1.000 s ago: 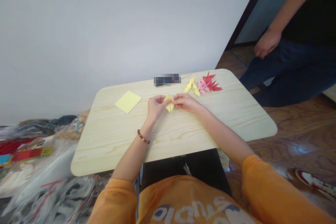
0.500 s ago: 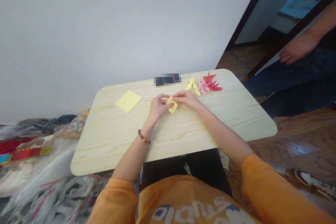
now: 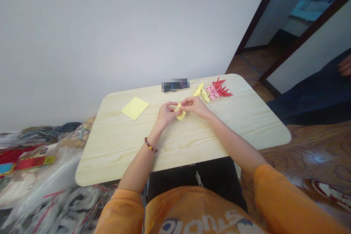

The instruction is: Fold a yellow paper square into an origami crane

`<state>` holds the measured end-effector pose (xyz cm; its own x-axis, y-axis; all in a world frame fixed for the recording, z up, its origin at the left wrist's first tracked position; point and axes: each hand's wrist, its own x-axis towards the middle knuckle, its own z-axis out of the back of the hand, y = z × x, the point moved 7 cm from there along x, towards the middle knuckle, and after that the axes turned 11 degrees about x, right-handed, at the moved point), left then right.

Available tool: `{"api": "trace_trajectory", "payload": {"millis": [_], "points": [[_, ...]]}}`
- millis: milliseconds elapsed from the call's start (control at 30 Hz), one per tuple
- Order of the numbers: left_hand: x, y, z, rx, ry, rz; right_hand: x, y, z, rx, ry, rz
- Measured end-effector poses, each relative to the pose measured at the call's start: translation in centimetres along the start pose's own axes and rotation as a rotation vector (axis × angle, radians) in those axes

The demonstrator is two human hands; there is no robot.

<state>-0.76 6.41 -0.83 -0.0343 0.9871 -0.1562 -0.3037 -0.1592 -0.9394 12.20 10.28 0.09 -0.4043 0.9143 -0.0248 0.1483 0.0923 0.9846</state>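
Between both hands, just above the middle of the table, is a small folded piece of yellow origami paper. My left hand pinches its left side with thumb and fingers. The fingertips of my right hand are closed on its upper right edge. Part of the paper is hidden behind the fingers. Left of my hands lies a flat yellow paper square. Beyond my right hand sit folded paper flowers: yellow ones, a pink one and spiky red ones.
A blurred-out dark device lies at the back of the pale wooden table, near the wall. Plastic-bagged goods are piled on the left. At right a person's leg shows by the doorway.
The person at right has moved farther to the right, the arm mostly leaving view. My hands stay in nearly the same place on the folded paper, with small finger shifts.
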Motion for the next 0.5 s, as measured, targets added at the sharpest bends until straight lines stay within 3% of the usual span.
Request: {"api": "trace_trajectory", "payload": {"millis": [133, 300, 500], "points": [[0.0, 0.1, -0.5, -0.03, 0.061, 0.021, 0.0, -0.1, 0.1, -0.015, 0.01, -0.034], [-0.2, 0.2, -0.7, -0.064, 0.094, 0.057, -0.1, 0.3, -0.1, -0.067, 0.041, 0.031], [-0.5, 0.4, -1.4, -0.092, 0.175, 0.118, 0.0, 1.5, 0.9, -0.028, -0.071, 0.171]]}}
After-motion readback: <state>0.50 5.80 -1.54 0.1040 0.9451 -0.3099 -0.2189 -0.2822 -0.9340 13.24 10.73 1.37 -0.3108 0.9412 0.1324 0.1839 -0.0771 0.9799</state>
